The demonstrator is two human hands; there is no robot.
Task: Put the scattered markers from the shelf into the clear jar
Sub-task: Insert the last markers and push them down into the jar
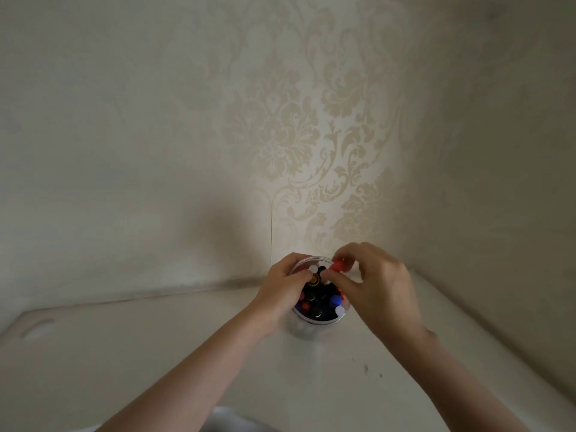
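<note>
The clear jar [314, 322] stands on the white shelf [156, 353] near the back wall. It is packed with upright markers [318, 302] showing black, red, blue and white caps. My left hand [280, 291] rests on the jar's left rim, its fingertips pinching a dark marker with a yellowish end [315, 279]. My right hand [378, 285] hovers over the jar's right rim and pinches a red-capped marker [339, 265] at the jar's mouth. The jar's lower body is partly hidden by my wrists.
Patterned beige wallpaper [311, 135] rises right behind the jar, and a side wall [498, 213] closes the shelf on the right. A shallow oval dent [37, 328] marks the shelf at far left. Small dark specks [366, 367] lie on the shelf near my right forearm.
</note>
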